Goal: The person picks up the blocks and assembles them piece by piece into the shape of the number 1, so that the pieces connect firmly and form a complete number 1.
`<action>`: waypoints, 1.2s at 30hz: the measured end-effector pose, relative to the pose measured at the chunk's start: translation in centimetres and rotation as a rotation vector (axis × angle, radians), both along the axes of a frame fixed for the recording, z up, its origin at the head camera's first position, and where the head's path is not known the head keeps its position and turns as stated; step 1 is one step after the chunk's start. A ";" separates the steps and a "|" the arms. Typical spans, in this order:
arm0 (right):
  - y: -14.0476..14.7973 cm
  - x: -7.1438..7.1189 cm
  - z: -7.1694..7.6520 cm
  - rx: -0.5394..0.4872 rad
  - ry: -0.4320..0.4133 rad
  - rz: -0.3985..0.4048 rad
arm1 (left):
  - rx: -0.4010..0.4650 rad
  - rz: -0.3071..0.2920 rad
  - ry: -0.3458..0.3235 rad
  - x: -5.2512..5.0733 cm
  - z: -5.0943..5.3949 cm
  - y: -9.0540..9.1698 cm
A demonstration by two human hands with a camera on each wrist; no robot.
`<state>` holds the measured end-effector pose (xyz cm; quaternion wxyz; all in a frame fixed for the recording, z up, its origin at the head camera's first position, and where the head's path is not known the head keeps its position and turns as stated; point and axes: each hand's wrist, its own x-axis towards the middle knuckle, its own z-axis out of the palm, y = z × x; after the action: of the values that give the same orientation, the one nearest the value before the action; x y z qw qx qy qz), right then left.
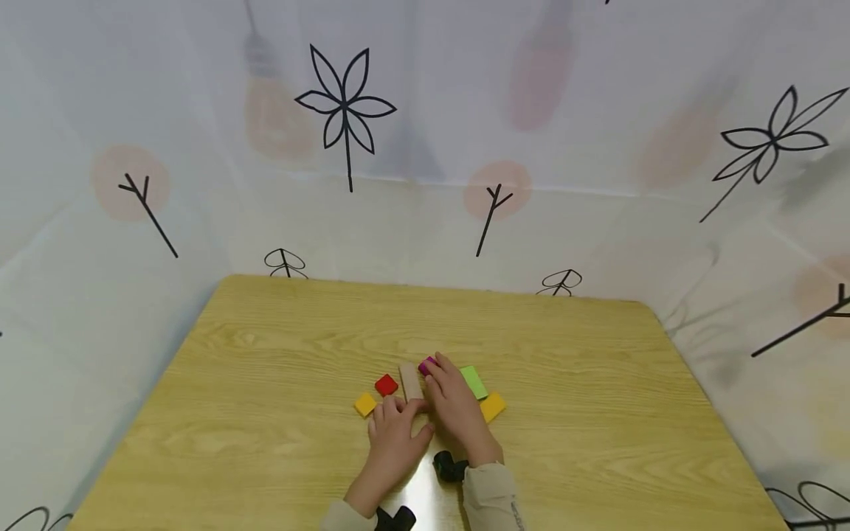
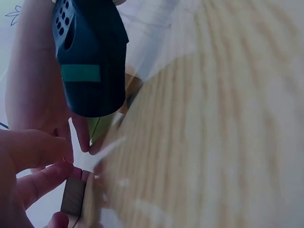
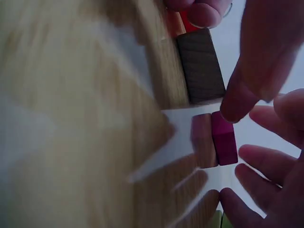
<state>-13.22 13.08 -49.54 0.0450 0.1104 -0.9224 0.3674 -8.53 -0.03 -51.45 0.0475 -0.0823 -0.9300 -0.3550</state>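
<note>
My left hand [image 1: 398, 442] lies at the near end of a long plain wooden block [image 1: 410, 376]. In the right wrist view, its fingers touch that block [image 3: 202, 66] on two sides, while the thumb stays off it. Over a small magenta block [image 1: 426, 366], just right of the wooden one, reaches my right hand [image 1: 458, 405]. Its fingers are spread beside the magenta block [image 3: 225, 142], and firm contact cannot be made out. A red block [image 1: 386, 385] and a yellow block [image 1: 364, 404] lie left of the wooden block.
To the right of my right hand lie a light green block [image 1: 474, 383] and a yellow-orange block [image 1: 493, 407]. Everything rests on a wood-grain table [image 1: 265, 354]. A patterned white cloth [image 1: 425, 133] hangs behind the table and along its sides.
</note>
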 end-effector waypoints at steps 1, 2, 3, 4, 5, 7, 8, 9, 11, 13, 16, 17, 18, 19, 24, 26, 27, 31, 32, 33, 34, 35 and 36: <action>0.0 0.0 -0.1 0.015 -0.001 0.008 | 0.002 -0.001 0.002 0.0 0.0 0.0; -0.1 -0.1 0.0 0.030 -0.009 0.016 | 0.005 -0.005 0.002 -0.1 0.0 0.1; -0.1 0.0 0.0 0.043 -0.015 0.022 | 0.011 -0.005 -0.002 0.0 0.1 0.1; -0.2 -0.1 0.0 0.051 -0.022 0.027 | 0.013 -0.003 -0.003 0.0 0.1 0.0; -0.2 -0.1 0.1 0.058 -0.027 0.034 | 0.017 0.000 -0.002 -0.1 0.2 0.0; -0.4 -0.1 0.2 0.070 -0.051 0.048 | 0.013 0.015 -0.004 -0.2 0.3 -0.1; -0.4 -0.1 0.3 0.075 -0.066 0.049 | 0.007 0.019 -0.008 -0.3 0.3 -0.1; -0.4 -0.1 0.3 0.080 -0.077 0.051 | 0.003 0.025 -0.010 -0.4 0.2 -0.1; -0.3 0.0 0.2 0.095 -0.106 0.040 | 0.002 0.024 -0.022 -0.4 0.1 0.1; -0.1 0.3 0.2 0.110 -0.134 0.023 | 0.007 0.021 -0.049 -0.3 -0.1 0.3; -0.1 0.6 0.1 0.120 -0.148 0.025 | 0.015 0.034 -0.064 -0.1 -0.3 0.4; -0.2 0.6 0.1 0.122 -0.150 0.026 | 0.017 0.040 -0.062 0.0 -0.4 0.4; -0.2 0.7 0.2 0.126 -0.147 0.029 | 0.022 0.046 -0.057 0.1 -0.4 0.3; -0.2 0.7 0.2 0.127 -0.141 0.031 | 0.030 0.051 -0.049 0.1 -0.4 0.2; -0.1 0.9 0.3 0.155 -0.122 0.034 | 0.057 0.049 -0.029 0.2 -0.5 0.0; 0.0 0.9 0.3 0.159 -0.102 0.047 | 0.059 0.045 -0.029 0.2 -0.4 0.0; 0.0 0.9 0.3 0.154 -0.086 0.054 | 0.063 0.043 -0.028 0.1 -0.4 0.0; -0.1 0.8 0.0 0.126 -0.031 0.050 | 0.058 0.037 -0.030 -0.1 -0.2 0.1; -0.1 0.7 -0.1 0.120 -0.015 0.046 | 0.058 0.036 -0.031 -0.1 -0.1 0.1; -0.2 0.6 -0.1 0.114 -0.001 0.040 | 0.059 0.036 -0.032 -0.2 -0.1 0.1; -0.2 0.6 -0.2 0.110 0.008 0.028 | 0.056 0.033 -0.030 -0.2 0.0 0.1; -0.3 0.5 -0.3 0.100 0.018 0.014 | 0.059 0.027 -0.029 -0.2 0.1 0.1; -0.3 0.5 -0.3 0.093 0.030 0.001 | 0.058 0.022 -0.032 -0.2 0.2 0.1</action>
<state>-12.77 12.78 -49.83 0.0536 0.1182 -0.9376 0.3225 -8.78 0.02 -51.25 0.0391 -0.0651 -0.9209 -0.3823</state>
